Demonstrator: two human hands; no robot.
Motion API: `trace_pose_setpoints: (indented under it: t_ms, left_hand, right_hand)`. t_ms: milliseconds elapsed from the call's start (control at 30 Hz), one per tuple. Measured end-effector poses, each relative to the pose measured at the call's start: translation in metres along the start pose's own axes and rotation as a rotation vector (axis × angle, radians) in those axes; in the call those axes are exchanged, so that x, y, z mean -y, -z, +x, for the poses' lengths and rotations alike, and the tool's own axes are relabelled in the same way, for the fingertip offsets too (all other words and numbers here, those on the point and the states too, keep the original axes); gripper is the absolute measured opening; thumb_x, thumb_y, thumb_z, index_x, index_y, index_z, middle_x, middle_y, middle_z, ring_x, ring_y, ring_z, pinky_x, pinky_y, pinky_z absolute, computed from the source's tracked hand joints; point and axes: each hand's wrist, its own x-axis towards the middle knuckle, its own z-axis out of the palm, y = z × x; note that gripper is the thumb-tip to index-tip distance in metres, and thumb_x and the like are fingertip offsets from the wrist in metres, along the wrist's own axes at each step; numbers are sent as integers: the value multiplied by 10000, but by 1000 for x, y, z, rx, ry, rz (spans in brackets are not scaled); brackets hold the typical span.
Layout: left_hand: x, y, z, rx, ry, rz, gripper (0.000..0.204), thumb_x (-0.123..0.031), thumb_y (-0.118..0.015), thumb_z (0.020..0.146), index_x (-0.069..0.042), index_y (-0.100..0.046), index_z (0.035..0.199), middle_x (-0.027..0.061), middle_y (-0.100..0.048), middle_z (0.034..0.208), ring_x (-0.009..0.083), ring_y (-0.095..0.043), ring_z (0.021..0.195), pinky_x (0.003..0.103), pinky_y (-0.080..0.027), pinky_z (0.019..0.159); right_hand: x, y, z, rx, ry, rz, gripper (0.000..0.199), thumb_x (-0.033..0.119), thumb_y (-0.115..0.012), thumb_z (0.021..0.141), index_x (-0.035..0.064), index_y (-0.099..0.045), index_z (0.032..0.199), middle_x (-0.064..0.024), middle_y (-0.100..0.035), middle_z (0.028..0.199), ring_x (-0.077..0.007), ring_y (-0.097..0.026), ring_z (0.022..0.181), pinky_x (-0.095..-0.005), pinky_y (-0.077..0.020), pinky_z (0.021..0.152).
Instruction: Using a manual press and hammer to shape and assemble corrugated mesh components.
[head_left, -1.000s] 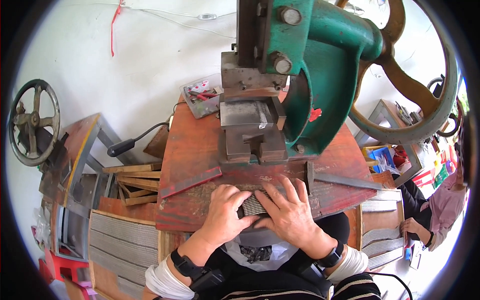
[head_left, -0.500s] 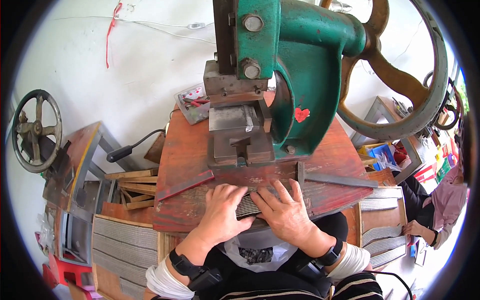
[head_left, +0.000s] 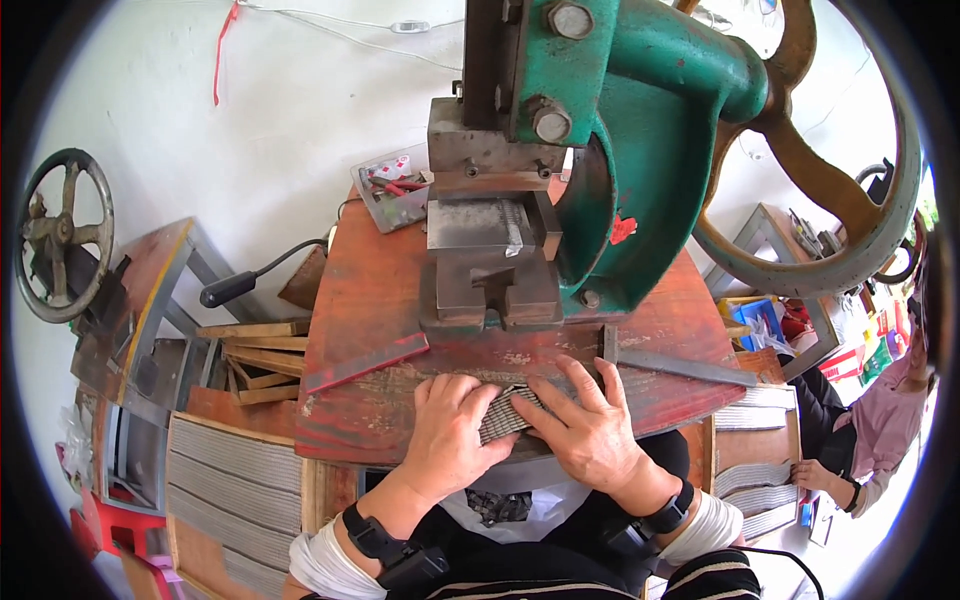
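Jointly gripped, grey ribbed piece (head_left: 506, 415), between left fingers (head_left: 480, 400) and right fingers (head_left: 552, 400)

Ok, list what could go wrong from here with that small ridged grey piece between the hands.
The small ridged grey piece, held between the left hand and the right hand near the front edge of the worn red wooden table, could slip and drop toward the white plastic bag below. The long flat grey metal bar lies close to the right hand and might get nudged.
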Motion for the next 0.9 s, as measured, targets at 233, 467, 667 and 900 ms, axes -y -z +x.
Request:
trace_pose_setpoints:
  t_ms: [233, 467, 667, 900]
  left_hand:
    - [-2, 5, -1, 16, 14, 31, 556, -246, -855, 608, -37, -648, 1081, 95, -572, 1057, 299, -526, 1061, 452, -372, 939]
    - [1, 1, -2, -6, 18, -8, 512, -248, -844, 631, -52, -651, 1063, 81, -583, 1049, 292, -529, 1041, 453, -365, 931]
    - [-2, 6, 1, 27, 8, -30, 529, -276, -846, 650, -56, -649, 1089, 72, -595, 1050, 286, -530, 1038, 444, -356, 940]
    - [-3, 6, 1, 43, 29, -19, 543, -276, -843, 644, -58, -647, 1101, 69, -599, 1054, 286, -530, 1034, 440, -355, 931]
  right_hand:
    - [7, 7, 1, -65, -15, -46, 381, 227, -656, 763, 188, -701, 1139, -51, -635, 1192, -313, -523, 1201, -550, -356, 1010]
    - [-23, 14, -15, -226, -13, -56, 302, 193, -644, 717, 177, -727, 1007, -36, -641, 1089, -277, -568, 1056, -489, -433, 918]
    - [-108, 15, -55, -10, -533, 126, 364, 121, -798, 685, 37, -704, 1026, -125, -630, 996, -334, -568, 978, -425, -471, 862]
    - [-93, 40, -44, 59, -343, 116, 374, 82, -736, 773, 20, -640, 1129, -172, -617, 949, -375, -608, 848, -423, -512, 761]
